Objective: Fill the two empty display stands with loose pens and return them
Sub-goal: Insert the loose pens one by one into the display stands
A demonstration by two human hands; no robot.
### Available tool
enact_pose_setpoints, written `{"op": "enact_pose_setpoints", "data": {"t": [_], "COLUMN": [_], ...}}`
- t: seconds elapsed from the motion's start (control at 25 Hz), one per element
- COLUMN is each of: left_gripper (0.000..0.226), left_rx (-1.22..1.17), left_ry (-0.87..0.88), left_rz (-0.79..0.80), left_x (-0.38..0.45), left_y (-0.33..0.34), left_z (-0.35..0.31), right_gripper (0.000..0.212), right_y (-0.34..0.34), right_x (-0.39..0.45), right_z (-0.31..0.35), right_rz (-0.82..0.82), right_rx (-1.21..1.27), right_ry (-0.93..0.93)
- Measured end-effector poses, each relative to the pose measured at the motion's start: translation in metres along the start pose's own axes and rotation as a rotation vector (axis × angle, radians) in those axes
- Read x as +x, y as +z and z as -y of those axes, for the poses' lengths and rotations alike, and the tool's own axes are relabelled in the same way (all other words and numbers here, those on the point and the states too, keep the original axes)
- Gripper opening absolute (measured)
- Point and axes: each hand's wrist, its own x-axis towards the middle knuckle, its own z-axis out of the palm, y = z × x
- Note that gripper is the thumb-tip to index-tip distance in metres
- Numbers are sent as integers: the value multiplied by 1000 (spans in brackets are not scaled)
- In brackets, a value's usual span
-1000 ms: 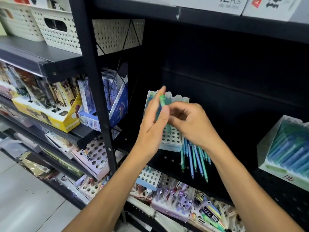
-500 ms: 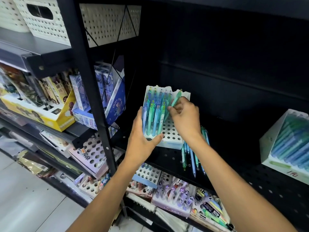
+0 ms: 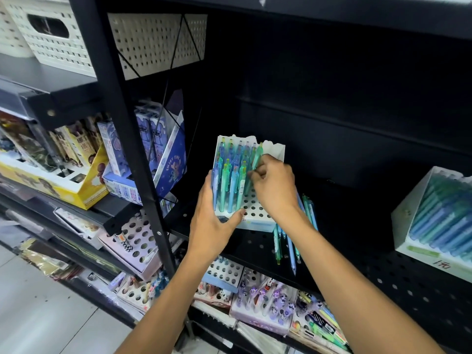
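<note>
Head view, near to far. Left hand (image 3: pixel 212 221) cups the lower left corner of the white display stand (image 3: pixel 274 149), its grip closed around that edge with the thumb lying across the front rim, much as half a second earlier. Right hand (image 3: pixel 274 186) has its grip pinched on a green pen (image 3: pixel 256 158), which now stands more nearly upright among the pens already seated, whereas before it leaned out toward the stand's right side. Filled holes occupy the stand's left part; open holes show at lower right, partly hidden by the right wrist. Loose pens (image 3: pixel 288 247) lie on the black perforated shelf (image 3: pixel 408 284) just beside the stand, their upper ends covered by the right forearm. Farther right on the same shelf sits a full stand of blue and green pens (image 3: pixel 444 221). A black upright post (image 3: pixel 122 118) separates this bay from boxed stationery (image 3: pixel 84 172) at left.
</note>
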Motion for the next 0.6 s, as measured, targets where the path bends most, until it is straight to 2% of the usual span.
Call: {"op": "enact_pose_setpoints", "data": {"t": [0.12,0.2,0.28,0.32,0.4,0.44,0.52,0.6], "left_gripper": [101,98,91,88,87,87,81,64], "left_rx": [15,22,28,27,-10,-26,-6,33], "left_ry": [6,9,-12,-33,-97,-124,-119,5], "left_rz": [-17,-48,-85,-108,-157,-186,-266,-333], "left_x": [0,-2,-6,-7,-9,-12,-25,-42], "left_y": [1,2,4,5,7,8,14,26], "left_z": [0,0,-2,-4,-9,-13,-26,-45], "right_gripper": [12,0,12,13,8,7,10,26], "right_y": [7,7,-1,-11,-32,-42,-55,-60], "right_x": [-3,-10,-19,-24,-32,-34,-37,-43], "right_z": [-3,-1,-2,-6,-30,-49,-87,-111], "right_rz": [118,153,66,-28,-168,-174,-19,158], "right_rx": [-139,-187,-59,8,-9,-69,-227,-336], "right_ry": [-16,-32,-31,-32,-5,30,177,296]}}
